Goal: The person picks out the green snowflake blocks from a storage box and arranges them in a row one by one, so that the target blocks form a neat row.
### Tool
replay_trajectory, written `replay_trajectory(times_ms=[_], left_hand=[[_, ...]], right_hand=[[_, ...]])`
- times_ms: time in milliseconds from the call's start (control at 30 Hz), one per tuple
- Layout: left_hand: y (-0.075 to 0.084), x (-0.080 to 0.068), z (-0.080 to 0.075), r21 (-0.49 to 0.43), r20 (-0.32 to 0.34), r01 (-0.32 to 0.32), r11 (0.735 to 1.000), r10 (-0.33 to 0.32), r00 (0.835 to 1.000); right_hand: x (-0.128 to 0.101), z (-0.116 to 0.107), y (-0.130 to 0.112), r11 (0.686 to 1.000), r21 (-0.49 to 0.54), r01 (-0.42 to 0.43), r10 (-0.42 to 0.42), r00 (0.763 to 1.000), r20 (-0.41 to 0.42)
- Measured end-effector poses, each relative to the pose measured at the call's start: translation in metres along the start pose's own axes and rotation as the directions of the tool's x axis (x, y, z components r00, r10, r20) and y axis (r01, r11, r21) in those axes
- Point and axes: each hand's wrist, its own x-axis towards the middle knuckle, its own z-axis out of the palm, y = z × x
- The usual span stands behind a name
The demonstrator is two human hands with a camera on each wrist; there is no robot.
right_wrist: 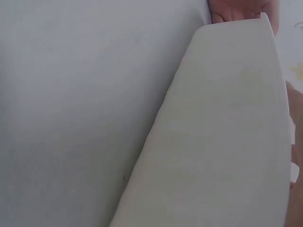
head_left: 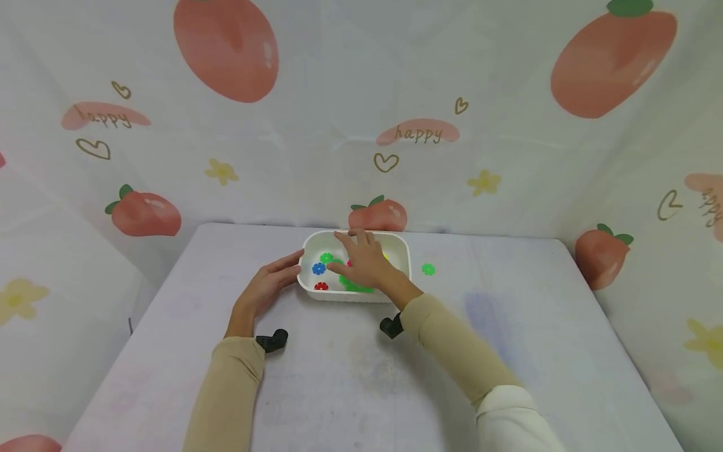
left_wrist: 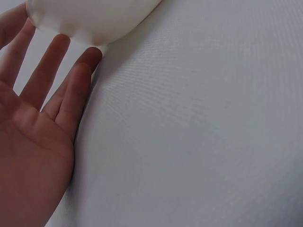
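A white plastic tub [head_left: 356,298] stands at the far side of the table with several snowflake-shaped plastic discs inside, among them a blue disc [head_left: 319,269], a red disc [head_left: 321,286] and a green disc [head_left: 326,258]. My left hand [head_left: 264,290] rests its extended fingers against the tub's left end; in the left wrist view the fingertips meet the tub wall [left_wrist: 94,19]. Over the tub's opening, my right hand [head_left: 369,263] reaches in with fingers spread, hiding some discs. In the right wrist view the tub's outer side [right_wrist: 222,118] covers most of that hand.
One loose green disc [head_left: 428,269] lies on the table [head_left: 339,389] to the right of the tub. Behind the table hangs a white cloth [head_left: 316,157] printed with peaches. Black wrist devices [head_left: 273,340] are worn at both sleeves.
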Motion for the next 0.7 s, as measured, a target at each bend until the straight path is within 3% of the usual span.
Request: replay_trajectory(times_ms=[433,700], left_hand=[[-0.007,0.007,-0.006,0.015,-0.021,-0.001,1.000,0.002,1.000],[-0.017,0.014,-0.008,0.025,-0.030,-0.023,0.999,0.024,0.999]], right_hand=[[0.018,0.017,-0.002,0.983,0.177,-0.054,0.045,0.998,0.053],[0.027,0.023,0.000,0.941,0.315,-0.124,0.105,0.991,0.078]])
